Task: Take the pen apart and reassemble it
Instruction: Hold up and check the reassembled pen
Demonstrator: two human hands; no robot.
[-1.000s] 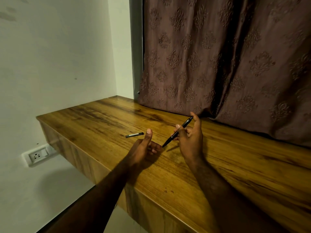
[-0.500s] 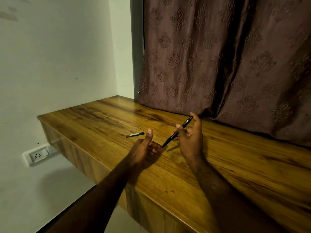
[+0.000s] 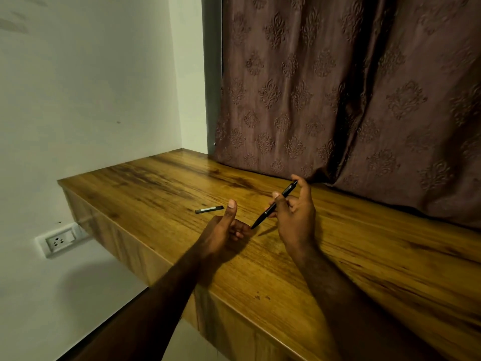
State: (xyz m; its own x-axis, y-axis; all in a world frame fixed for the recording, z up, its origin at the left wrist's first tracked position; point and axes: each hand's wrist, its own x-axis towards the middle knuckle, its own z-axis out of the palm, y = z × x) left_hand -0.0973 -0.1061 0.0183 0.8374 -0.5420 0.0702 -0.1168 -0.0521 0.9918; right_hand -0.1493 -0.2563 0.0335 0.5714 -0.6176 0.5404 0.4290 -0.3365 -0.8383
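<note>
No real change over the last second. Your right hand [image 3: 295, 217] still pinches the pen [image 3: 273, 207] mid-barrel, its tip slanted down to your left hand [image 3: 223, 227]. That hand's fingers are curled and its thumb is up; cannot tell if it holds anything. A small dark piece [image 3: 209, 209] lies on the table [image 3: 364, 256]. Judgement: paused, with the piece not yet refitted.

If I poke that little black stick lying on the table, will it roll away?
Probably it slides or rolls a bit: the stick looks thin and light, lying flat on the smooth table. It looks stiff, not bendy.
</note>
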